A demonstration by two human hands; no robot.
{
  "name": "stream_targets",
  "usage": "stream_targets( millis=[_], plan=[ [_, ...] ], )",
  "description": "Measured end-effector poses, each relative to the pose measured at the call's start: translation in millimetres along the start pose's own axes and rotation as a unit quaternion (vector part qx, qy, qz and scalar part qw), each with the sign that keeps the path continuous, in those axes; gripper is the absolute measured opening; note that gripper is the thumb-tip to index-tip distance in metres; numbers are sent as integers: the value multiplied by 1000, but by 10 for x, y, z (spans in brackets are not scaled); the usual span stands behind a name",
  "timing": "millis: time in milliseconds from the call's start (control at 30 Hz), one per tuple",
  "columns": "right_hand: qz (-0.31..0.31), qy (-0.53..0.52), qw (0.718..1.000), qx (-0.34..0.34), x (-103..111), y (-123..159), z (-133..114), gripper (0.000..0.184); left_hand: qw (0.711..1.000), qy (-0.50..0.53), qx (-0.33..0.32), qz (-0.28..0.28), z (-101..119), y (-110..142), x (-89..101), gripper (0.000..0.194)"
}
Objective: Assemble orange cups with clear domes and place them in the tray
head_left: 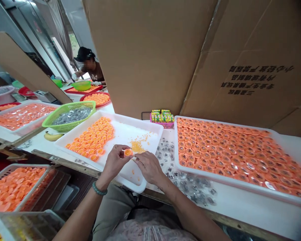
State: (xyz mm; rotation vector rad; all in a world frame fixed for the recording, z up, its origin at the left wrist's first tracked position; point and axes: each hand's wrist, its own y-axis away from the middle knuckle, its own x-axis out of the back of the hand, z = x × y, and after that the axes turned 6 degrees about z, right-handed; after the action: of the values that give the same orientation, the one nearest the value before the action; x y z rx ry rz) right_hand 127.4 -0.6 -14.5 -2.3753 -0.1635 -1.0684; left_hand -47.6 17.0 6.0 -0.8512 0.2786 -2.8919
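My left hand [115, 162] grips a small round orange plastic cup [127, 153], its open side tilted up and orange-yellow inside. My right hand [149, 166] is closed beside the cup, fingertips close to its rim; whatever they pinch is too small to make out. Both hands are above a white plastic tray [126, 122]. Many similar orange cups [94, 137] stand in the tray's left part. Small yellow-orange bits [137, 144] lie scattered on the tray beyond my hands.
Right stands a large white tray [215, 172] of lidded orange cups. Clear plastic pieces [195, 189] lie between the trays. A pink basket [165, 125] holds small packets. Left are a green basket [61, 127] and a banana [53, 136]. Cardboard [150, 60] rises behind; a co-worker [92, 67] sits beyond.
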Motion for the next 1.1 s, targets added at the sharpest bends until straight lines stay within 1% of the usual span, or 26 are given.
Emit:
stream_targets(
  millis=[67, 133, 200, 267, 333, 400, 433, 533, 600, 667, 800, 900, 967, 1033, 1100],
  plan=[
    [4, -17, 1000, -1, -13, -3, 6, 23, 998, 55, 35, -5, 24, 46, -37, 36],
    [21, -38, 999, -10, -35, 0, 18, 23, 990, 123, 62, -27, 48, 74, -61, 39],
    [49, -64, 996, -29, -54, 11, 27, 26, 981, 174, 68, -48, 64, 86, -74, 39],
    [87, -101, 990, -48, -52, 26, 22, 30, 979, 189, 64, -48, 66, 89, -83, 39],
    [126, -134, 981, -54, -25, 43, -7, 30, 981, 178, 65, -30, 54, 90, -94, 38],
    [149, -135, 979, -29, 13, 55, -53, 31, 984, 164, 63, -17, 31, 96, -108, 36],
    [150, -121, 981, -7, 28, 58, -78, 32, 986, 158, 59, -14, 18, 100, -116, 35],
    [125, -44, 989, 68, 37, 56, -133, 37, 990, 135, 38, -14, -13, 117, -133, 32],
    [118, 5, 987, 105, 16, 51, -142, 39, 992, 124, 32, -13, -24, 125, -131, 32],
    [137, 29, 982, 129, -11, 50, -133, 37, 990, 136, 38, -20, -30, 126, -123, 32],
    [198, 5, 970, 142, -69, 47, -118, 32, 977, 198, 57, -55, -45, 110, -110, 32],
    [211, -22, 968, 135, -98, 36, -149, 28, 966, 238, 69, -71, -49, 96, -107, 34],
    [208, -43, 970, 118, -73, 37, -164, 24, 959, 257, 86, -78, -40, 90, -94, 36],
    [204, -62, 973, 87, 17, 64, -134, 21, 951, 273, 115, -86, -25, 84, -69, 37],
    [213, -64, 974, 33, 167, 136, -37, 21, 942, 288, 150, -88, -10, 71, -39, 38]
  ],
)
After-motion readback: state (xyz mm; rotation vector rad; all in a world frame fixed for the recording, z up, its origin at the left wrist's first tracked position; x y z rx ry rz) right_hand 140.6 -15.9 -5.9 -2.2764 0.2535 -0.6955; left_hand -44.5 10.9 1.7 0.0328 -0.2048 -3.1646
